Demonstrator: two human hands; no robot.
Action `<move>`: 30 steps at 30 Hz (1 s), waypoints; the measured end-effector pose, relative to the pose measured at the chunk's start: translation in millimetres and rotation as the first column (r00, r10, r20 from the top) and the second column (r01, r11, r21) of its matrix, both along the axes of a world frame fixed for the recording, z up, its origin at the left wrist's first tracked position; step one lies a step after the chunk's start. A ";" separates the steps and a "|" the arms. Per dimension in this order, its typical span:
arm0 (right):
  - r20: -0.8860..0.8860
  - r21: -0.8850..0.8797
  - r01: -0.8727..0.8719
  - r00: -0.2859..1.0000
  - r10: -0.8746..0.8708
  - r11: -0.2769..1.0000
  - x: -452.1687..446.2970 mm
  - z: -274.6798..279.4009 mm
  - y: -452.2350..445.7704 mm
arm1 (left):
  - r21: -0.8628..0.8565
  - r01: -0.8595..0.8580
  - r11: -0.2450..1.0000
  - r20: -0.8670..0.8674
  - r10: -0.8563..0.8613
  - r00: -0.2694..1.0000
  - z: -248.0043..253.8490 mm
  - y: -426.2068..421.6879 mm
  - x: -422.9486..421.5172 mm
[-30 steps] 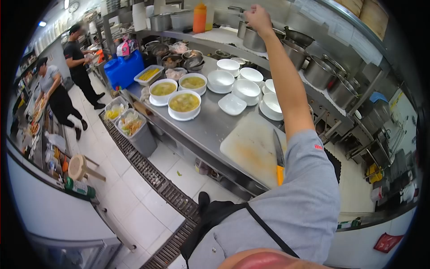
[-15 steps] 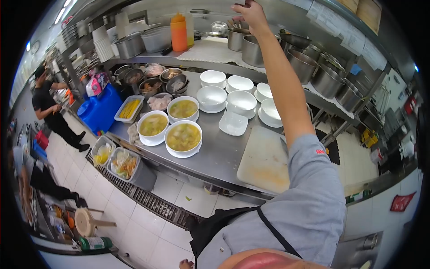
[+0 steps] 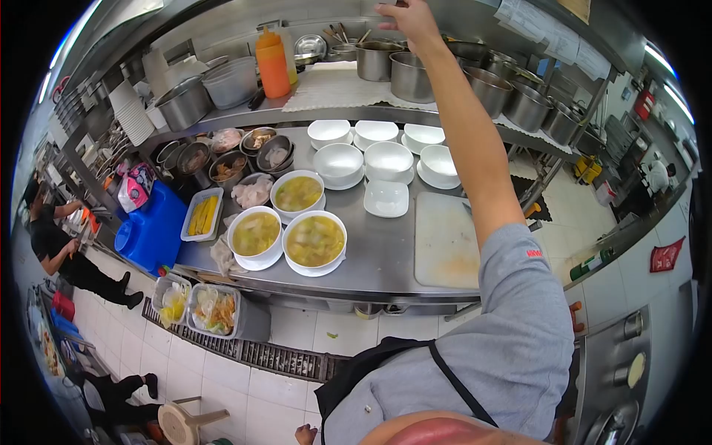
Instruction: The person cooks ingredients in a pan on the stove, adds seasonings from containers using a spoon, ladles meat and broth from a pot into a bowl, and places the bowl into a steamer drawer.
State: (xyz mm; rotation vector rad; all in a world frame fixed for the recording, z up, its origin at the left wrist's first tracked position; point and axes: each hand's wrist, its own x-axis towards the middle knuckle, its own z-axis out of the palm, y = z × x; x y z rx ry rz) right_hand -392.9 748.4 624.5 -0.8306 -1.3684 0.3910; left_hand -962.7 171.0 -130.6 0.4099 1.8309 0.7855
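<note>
My right hand [image 3: 406,21] is raised at the top edge, above the shelf pots, fingers bent together around something I cannot make out. Low beside the black apron [image 3: 356,374], my left hand [image 3: 305,434] shows only in part, its fingers curled and their contents hidden. On the steel counter [image 3: 378,263] stand three white bowls of yellowish soup, one of them a front bowl [image 3: 316,241]. Several empty white bowls [image 3: 389,161] stand behind a square white dish [image 3: 386,199]. A white cutting board [image 3: 446,241] lies at the right, partly behind my raised arm.
The shelf [image 3: 334,113] holds steel pots [image 3: 411,77] and an orange bottle [image 3: 272,64]. At left are a blue jug [image 3: 157,226] and food bins [image 3: 215,311]. Another person [image 3: 55,245] stands farther left. A stool [image 3: 178,424] is at lower left.
The view has swung left, so the counter and bowls now sit more level. My right hand stays raised, now at the top edge. My left hand has come into view at the bottom.
</note>
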 end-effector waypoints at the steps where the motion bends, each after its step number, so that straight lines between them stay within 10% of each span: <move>1: -0.011 0.058 -0.046 0.999 0.046 0.997 0.7 -0.5 3.4 | -0.019 0.019 1.000 0.001 -0.019 1.000 -1.0 2.9 -2.0; 30: 0.024 -0.019 0.135 0.991 -0.135 0.991 13.3 -3.8 -3.4 | -0.120 0.172 0.978 -0.014 -0.175 0.984 -14.9 5.7 6.0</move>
